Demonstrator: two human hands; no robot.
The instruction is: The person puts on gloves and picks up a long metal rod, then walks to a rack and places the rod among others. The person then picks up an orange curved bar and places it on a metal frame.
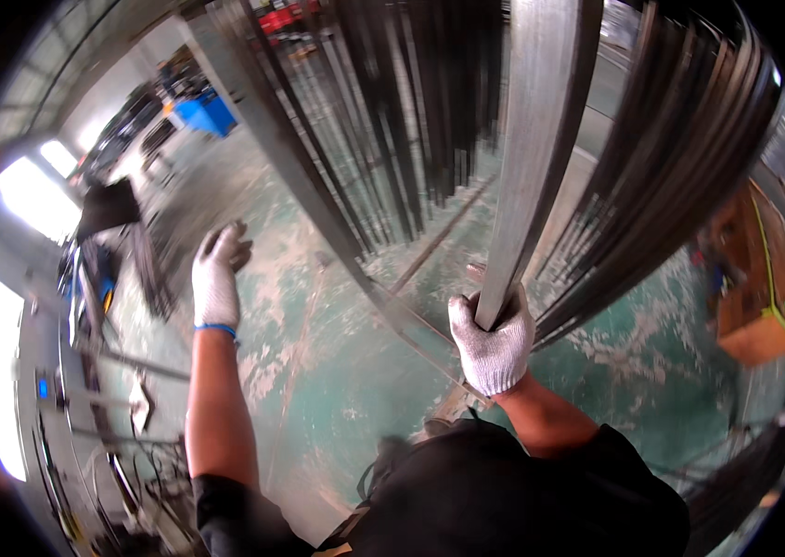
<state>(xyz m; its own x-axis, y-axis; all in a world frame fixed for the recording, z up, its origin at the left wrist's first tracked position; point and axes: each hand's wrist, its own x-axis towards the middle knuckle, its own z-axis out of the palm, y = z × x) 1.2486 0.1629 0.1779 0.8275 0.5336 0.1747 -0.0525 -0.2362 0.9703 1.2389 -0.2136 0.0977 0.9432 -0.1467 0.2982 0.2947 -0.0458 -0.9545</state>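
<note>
My right hand (496, 348), in a white knit glove, is closed round the lower end of a long grey metal bar (541, 139). The bar rises steeply from the fist and runs out at the top edge. My left hand (217, 277), gloved alike with a blue band at the cuff, is held out at the left with nothing in it; its fingers are loosely bent and apart. Behind the gripped bar hang or stand many thin dark metal strips (402, 111). More dark bars (680, 139) lean in a bundle to its right.
A slanting metal frame post (290, 158) stands between my hands. On the right is an orange-brown box (756, 278). Machinery with hoses and a grey cabinet line the left, and a blue bin (207, 113) sits farther off. The worn green floor (318, 371) lies below.
</note>
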